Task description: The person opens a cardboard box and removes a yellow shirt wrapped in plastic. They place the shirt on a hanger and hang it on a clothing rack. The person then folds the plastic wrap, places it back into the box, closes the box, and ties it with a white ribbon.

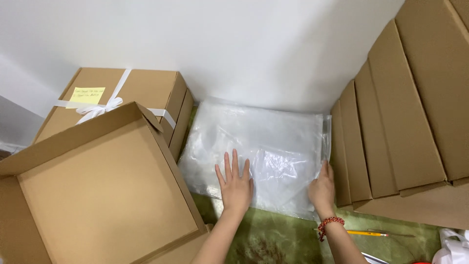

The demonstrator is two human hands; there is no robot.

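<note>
Item 1: stack of clear plastic bags [273,146], lying flat on green mottled surface [273,239], pushed up against white wall [254,49], btwn boxes left and right. Near edge of stack faces the person.

Left hand [236,186]: flat, palm down, fingers spread and straight, pressing on near-left part of bag stack. Not gripping anything; fully open.

Right hand [322,188]: at near-right corner of stack, fingers pointing up along its right edge, touching the plastic. Whether edge is pinched or just touched, can't tell. Red beaded bracelet [330,224] w/ tassel on that wrist.

Item 2: open cardboard box [107,195], lower left, shallow, inside bare, flap raised at far side. Just beside the bags.

Item 3: closed cardboard box [141,93] behind it, tied w/ white ribbon [105,108] and bow, yellow sticky note [87,94] on lid, handwriting too small to read.

Item 4: row of flat cardboard boxes [405,112], standing on edge and leaning, right side, touching right edge of bag stack.

Item 5: yellow-handled utility knife [371,233] on green surface, near right wrist.

Item 6: white plastic bag [454,249], bottom-right corner, partly cut off.
</note>
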